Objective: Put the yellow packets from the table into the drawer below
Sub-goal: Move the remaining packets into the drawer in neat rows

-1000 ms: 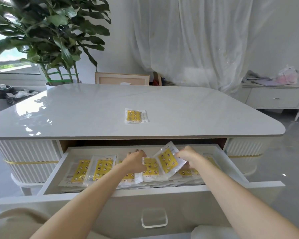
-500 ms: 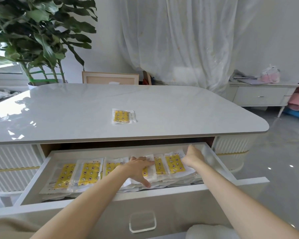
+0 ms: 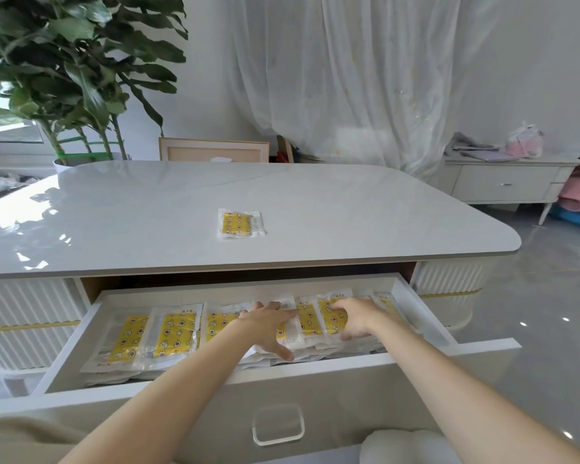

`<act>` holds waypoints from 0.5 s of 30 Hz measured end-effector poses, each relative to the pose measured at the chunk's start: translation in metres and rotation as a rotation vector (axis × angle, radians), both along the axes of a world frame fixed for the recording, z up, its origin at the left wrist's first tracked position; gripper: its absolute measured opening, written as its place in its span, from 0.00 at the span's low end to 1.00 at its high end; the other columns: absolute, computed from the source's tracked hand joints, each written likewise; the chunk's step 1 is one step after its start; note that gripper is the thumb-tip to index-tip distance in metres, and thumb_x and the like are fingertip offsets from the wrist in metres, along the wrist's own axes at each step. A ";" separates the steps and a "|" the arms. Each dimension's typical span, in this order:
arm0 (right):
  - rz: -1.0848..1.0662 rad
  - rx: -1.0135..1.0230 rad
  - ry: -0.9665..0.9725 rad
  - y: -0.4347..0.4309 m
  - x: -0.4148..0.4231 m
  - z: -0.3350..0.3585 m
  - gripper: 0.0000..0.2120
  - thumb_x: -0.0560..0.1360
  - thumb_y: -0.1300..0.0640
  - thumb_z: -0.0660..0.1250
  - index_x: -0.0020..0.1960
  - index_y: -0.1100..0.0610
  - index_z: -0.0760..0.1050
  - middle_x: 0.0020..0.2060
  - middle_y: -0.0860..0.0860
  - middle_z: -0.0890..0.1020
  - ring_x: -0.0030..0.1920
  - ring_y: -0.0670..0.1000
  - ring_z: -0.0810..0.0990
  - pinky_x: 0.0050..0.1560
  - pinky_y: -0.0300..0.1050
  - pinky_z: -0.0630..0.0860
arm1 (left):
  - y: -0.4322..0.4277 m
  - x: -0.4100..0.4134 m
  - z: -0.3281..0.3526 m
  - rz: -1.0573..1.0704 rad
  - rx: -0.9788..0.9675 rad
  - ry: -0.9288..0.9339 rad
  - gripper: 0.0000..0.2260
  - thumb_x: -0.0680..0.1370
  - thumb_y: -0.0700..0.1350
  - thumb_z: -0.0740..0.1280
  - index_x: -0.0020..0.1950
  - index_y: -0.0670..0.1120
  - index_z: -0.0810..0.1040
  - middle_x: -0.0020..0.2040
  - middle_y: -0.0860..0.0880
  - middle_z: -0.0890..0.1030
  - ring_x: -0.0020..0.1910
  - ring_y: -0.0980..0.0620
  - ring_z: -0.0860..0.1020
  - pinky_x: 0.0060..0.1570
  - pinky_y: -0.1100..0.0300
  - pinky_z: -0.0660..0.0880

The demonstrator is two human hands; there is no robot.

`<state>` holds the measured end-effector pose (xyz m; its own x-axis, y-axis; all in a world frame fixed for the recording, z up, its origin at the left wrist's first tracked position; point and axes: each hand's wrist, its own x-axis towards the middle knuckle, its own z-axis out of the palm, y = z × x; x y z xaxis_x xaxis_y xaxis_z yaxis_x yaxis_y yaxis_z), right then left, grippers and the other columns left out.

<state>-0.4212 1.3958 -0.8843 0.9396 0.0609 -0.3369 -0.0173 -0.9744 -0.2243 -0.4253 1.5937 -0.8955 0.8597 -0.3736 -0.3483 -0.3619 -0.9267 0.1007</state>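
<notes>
Table [image 3: 114,212] bears one packet [image 3: 240,224]; two hands [image 3: 268,324] [image 3: 359,318] in drawer [image 3: 315,367].

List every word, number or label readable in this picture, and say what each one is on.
No text here can be read.
Packets in the drawer: small dark print on the clear edges, too small and blurred to read.
Packet on the table: a yellow panel with small pictures and no legible words.
Drawer front and tabletop: no writing visible.
</notes>
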 end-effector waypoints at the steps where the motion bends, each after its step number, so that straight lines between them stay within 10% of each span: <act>1: 0.011 -0.021 -0.029 0.001 -0.002 0.003 0.33 0.73 0.60 0.70 0.75 0.47 0.63 0.71 0.52 0.68 0.73 0.55 0.61 0.64 0.49 0.69 | 0.001 -0.001 0.002 0.008 -0.010 -0.002 0.41 0.71 0.61 0.70 0.78 0.57 0.50 0.78 0.48 0.54 0.75 0.41 0.55 0.69 0.40 0.60; 15: 0.106 0.270 -0.376 0.052 -0.011 0.092 0.14 0.76 0.54 0.64 0.60 0.47 0.76 0.56 0.48 0.81 0.53 0.50 0.80 0.52 0.45 0.76 | 0.036 -0.014 0.109 0.052 -0.172 -0.134 0.18 0.79 0.51 0.62 0.69 0.49 0.71 0.66 0.50 0.74 0.65 0.50 0.71 0.64 0.58 0.68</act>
<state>-0.4318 1.4479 -0.7927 0.9773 0.2012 0.0659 0.2094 -0.8726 -0.4412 -0.4398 1.6300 -0.7867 0.9138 -0.3713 -0.1649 -0.3346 -0.9180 0.2131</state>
